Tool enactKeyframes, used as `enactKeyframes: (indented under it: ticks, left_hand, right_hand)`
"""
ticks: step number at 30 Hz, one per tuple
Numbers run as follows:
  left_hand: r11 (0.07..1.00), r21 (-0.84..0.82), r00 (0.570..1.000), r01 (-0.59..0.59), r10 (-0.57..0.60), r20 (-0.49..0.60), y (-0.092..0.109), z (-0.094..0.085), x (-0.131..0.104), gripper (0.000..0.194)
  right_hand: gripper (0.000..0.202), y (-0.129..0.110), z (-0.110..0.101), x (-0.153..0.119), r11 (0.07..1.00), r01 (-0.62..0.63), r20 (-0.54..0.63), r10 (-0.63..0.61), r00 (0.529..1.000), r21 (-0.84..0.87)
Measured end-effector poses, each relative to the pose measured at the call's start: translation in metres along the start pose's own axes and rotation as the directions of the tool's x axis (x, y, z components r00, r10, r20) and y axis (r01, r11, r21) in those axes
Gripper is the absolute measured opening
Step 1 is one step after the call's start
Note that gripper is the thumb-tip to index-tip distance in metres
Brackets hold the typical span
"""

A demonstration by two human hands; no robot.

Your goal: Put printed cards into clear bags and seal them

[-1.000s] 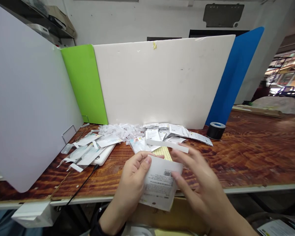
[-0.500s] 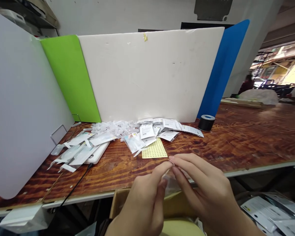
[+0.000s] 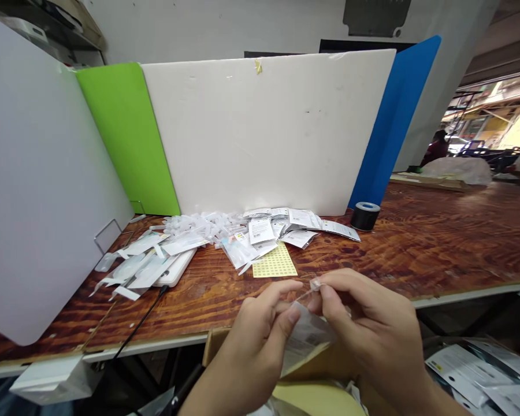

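Observation:
Just in front of the table's front edge, my left hand (image 3: 257,344) is closed, thumb against fingers, on the edge of a clear plastic bag (image 3: 305,338) with faint print. My right hand (image 3: 368,326) pinches a small whitish translucent piece (image 3: 315,283) between thumb and forefinger, right above the bag's mouth. What that piece is, I cannot make out. The bag hangs between both hands over an open cardboard box (image 3: 216,341). Beyond my hands lies a yellow sheet of small round stickers (image 3: 274,263).
Labelled packets (image 3: 262,231) and a heap of small clear plastic pieces (image 3: 210,225) lie against the white board (image 3: 264,133). Flat pouches (image 3: 145,260) rest on a white device (image 3: 179,268) with a black cable. A black tape roll (image 3: 365,216) stands right; more packets (image 3: 481,375) lie lower right.
My fingertips have moved apart. The small whitish piece now shows in my right fingers, and more of the plastic bag is visible below my left hand.

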State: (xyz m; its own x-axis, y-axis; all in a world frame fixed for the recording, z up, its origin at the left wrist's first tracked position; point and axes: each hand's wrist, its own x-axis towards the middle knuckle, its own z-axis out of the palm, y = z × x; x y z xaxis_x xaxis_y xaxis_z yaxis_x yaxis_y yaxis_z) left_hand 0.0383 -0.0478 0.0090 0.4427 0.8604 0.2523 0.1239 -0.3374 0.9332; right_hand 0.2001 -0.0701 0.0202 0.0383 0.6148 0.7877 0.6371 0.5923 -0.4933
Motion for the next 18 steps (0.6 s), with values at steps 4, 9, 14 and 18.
enactKeyframes:
  ticks: [4, 9, 14, 18]
  left_hand:
    - [0.999, -0.035, 1.000, -0.003, 0.002, -0.028, -0.004, -0.005, 0.004, 0.030]
    - [0.998, 0.059, 0.993, 0.020, -0.013, -0.114, -0.008, -0.006, 0.002, 0.033]
    - [0.984, 0.172, 0.999, -0.037, 0.041, -0.021, -0.005, -0.002, 0.000, 0.037]
    - [0.972, 0.220, 0.997, -0.082, 0.077, 0.027, -0.006, 0.000, 0.000, 0.042]
  right_hand:
    - [0.016, 0.007, -0.003, 0.005, 0.988, -0.137, -0.101, 0.143, 0.985, 0.067]
    - [0.013, 0.011, -0.005, 0.010, 0.999, -0.044, -0.091, 0.043, 0.995, -0.008]
    - [0.013, 0.004, 0.006, 0.004, 0.979, 0.200, 0.103, -0.196, 0.975, -0.032]
    - [0.011, 0.006, 0.008, 0.003, 0.982, 0.179, 0.064, -0.175, 0.982, -0.056]
